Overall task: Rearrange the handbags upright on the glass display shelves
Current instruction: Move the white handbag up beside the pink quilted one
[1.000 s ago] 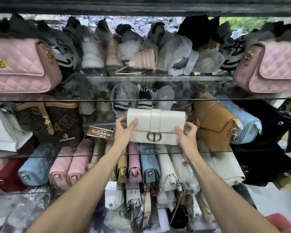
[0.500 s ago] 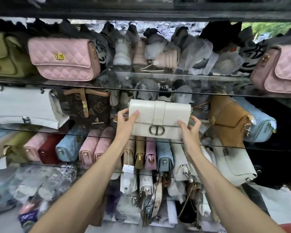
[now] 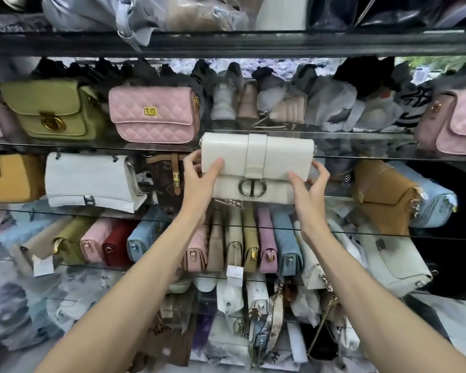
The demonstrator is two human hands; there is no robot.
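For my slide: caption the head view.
Both hands, left hand and right hand, hold a white handbag upright before glass shelves.

We have a single wide-angle view, worn on the head, facing forward and level with the glass shelves [image 3: 361, 135] at arm's reach. Both forearms enter from the bottom edge, reaching away from us. The shelves fill the frame from edge to edge and bow at the margins. No second view overlaps it.
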